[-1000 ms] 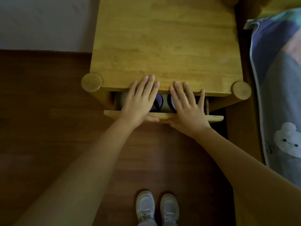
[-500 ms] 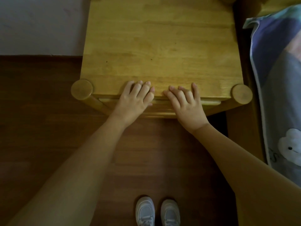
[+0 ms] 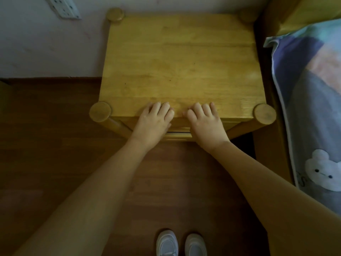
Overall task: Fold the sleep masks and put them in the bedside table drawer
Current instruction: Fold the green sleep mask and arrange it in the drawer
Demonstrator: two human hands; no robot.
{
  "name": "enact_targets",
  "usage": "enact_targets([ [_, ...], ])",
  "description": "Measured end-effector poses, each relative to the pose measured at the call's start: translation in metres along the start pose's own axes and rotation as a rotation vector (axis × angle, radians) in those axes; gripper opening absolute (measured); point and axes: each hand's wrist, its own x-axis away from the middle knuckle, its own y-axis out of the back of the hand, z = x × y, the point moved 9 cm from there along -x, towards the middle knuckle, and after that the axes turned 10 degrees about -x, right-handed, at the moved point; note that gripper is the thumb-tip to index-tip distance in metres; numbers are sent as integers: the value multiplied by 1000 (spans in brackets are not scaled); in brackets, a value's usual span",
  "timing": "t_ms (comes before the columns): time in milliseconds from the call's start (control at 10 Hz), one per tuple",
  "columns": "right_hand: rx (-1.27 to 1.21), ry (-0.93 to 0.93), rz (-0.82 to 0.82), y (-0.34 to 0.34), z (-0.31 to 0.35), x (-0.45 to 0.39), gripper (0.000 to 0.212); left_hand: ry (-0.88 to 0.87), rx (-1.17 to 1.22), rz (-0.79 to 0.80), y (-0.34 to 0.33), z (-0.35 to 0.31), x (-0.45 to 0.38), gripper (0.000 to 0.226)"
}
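A light wooden bedside table (image 3: 177, 67) stands against the wall, its top bare. Its drawer (image 3: 178, 128) is pushed in flush under the top, and no sleep mask is visible. My left hand (image 3: 154, 122) and my right hand (image 3: 205, 124) lie side by side over the table's front edge. The palms press against the drawer front and the fingers rest loosely bent on the tabletop. Neither hand holds anything.
A bed with a blue and grey cartoon-print cover (image 3: 311, 108) runs along the right side, close to the table. A white wall socket (image 3: 63, 7) sits at the upper left. Dark wooden floor (image 3: 55, 135) lies in front, with my white shoes (image 3: 181, 243) below.
The drawer was open with dark sleep masks showing inside; both hands pushed it in and it is now shut. The view has tilted up, showing more wall.
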Motion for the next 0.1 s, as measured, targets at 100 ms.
enact_targets([
  [100,-153,-9,115,31,3,-1,20,49,201,99,37,10,-2,27],
])
